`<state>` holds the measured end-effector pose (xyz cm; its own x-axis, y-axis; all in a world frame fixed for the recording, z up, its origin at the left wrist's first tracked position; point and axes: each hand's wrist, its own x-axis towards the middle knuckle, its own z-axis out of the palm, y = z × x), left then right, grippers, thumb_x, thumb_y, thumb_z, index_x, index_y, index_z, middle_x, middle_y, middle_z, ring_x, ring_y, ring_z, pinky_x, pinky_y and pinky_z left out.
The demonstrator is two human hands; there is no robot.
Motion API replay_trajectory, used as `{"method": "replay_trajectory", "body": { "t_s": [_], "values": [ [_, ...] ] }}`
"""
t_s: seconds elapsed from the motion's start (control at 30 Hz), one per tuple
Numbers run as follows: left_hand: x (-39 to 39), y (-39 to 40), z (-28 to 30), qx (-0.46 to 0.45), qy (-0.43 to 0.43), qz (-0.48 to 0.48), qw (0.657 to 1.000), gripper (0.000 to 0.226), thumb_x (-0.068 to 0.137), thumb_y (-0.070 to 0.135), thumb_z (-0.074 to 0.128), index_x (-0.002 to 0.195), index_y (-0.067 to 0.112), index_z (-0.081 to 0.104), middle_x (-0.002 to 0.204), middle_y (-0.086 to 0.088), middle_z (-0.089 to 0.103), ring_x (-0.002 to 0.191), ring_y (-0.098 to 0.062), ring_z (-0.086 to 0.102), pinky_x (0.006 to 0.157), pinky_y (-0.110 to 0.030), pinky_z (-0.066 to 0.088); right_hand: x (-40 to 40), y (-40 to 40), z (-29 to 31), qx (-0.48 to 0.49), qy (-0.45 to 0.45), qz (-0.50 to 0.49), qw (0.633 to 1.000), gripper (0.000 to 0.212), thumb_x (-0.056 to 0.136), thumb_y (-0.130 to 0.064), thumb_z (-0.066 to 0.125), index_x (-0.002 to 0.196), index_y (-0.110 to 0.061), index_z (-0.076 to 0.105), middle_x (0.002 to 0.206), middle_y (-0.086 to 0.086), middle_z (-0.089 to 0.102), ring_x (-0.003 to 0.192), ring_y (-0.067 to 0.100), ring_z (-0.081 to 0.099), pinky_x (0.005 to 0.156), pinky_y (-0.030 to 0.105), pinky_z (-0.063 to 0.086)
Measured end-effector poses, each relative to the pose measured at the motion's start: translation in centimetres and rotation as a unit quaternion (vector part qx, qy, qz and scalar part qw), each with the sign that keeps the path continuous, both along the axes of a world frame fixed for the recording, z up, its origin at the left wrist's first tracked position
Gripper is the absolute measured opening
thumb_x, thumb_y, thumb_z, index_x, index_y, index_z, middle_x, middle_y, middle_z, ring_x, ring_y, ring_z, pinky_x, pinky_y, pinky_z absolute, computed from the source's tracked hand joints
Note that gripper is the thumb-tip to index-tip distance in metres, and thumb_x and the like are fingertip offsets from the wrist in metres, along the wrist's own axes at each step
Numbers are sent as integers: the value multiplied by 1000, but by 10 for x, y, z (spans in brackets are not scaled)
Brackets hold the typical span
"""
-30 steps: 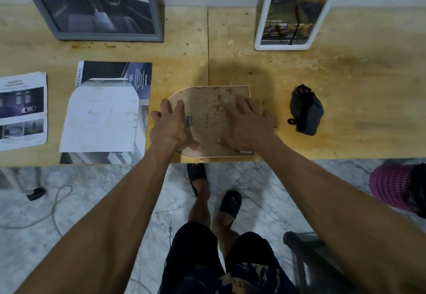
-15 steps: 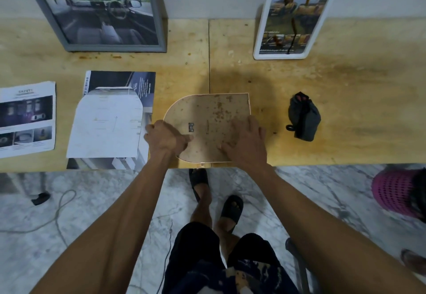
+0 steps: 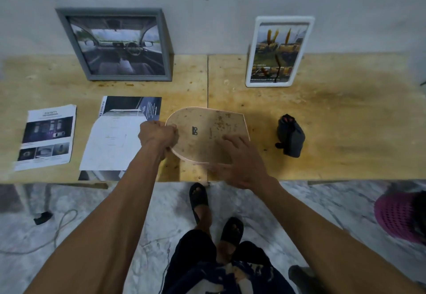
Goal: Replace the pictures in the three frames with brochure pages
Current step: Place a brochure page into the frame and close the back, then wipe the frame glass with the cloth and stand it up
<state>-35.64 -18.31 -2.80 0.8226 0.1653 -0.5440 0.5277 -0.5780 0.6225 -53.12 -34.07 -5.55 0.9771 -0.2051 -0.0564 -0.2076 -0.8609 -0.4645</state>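
An arch-shaped frame (image 3: 207,132) lies face down near the table's front edge, its stained brown backing up. My left hand (image 3: 159,135) grips its rounded left edge with curled fingers. My right hand (image 3: 239,160) grips the frame's right front part, fingers spread on the backing. A grey frame (image 3: 117,44) with a car-interior picture leans on the wall at the back left. A white frame (image 3: 276,51) with a yellow picture leans at the back right. A brochure (image 3: 147,109) lies left of the arch frame under a white arch-shaped sheet (image 3: 110,141). A loose brochure page (image 3: 46,136) lies farther left.
A small dark pouch (image 3: 291,135) stands on the wooden table (image 3: 345,120) right of the arch frame. A seam runs down the table's middle. A purple mesh basket (image 3: 401,217) sits on the marble floor at right, and a cable (image 3: 62,222) lies on the floor at left.
My left hand slid off the backing to the rounded left edge and curled round it. The right hand shifted toward the frame's front right. The camera tilted up, showing more wall.
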Motion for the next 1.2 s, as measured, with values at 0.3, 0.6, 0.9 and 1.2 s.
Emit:
{"method": "replay_trajectory", "body": {
  "t_s": [0.3,0.6,0.9,1.2],
  "values": [
    [3,-18,62,-116,-31,26,992,33,85,28,78,101,7,58,104,-11,67,90,-25,67,60,-37,60,1,-7,33,-42,-184,44,981,28,97,-23,53,119,-12,67,115,8,71,104,28,65,72,44,60],
    [-5,-5,56,-137,-37,-59,988,18,100,28,53,93,19,67,89,-3,61,83,-23,56,75,-37,49,32,-35,91,373,-172,-251,876,24,90,-9,64,114,-5,67,94,6,73,78,14,69,60,12,50],
    [-13,21,21,-152,26,-129,980,12,92,16,70,103,12,71,81,-6,69,70,-23,59,67,-33,50,30,-30,50,499,-45,-357,789,33,93,-12,64,123,-24,57,111,10,68,92,25,69,71,40,60],
    [-15,15,-22,-42,16,-166,985,25,77,13,85,99,9,73,97,-11,73,78,-23,65,78,-40,61,39,-15,11,337,26,-352,873,29,92,-8,60,120,-15,58,98,1,65,69,0,53,45,8,40]
  ]
}}
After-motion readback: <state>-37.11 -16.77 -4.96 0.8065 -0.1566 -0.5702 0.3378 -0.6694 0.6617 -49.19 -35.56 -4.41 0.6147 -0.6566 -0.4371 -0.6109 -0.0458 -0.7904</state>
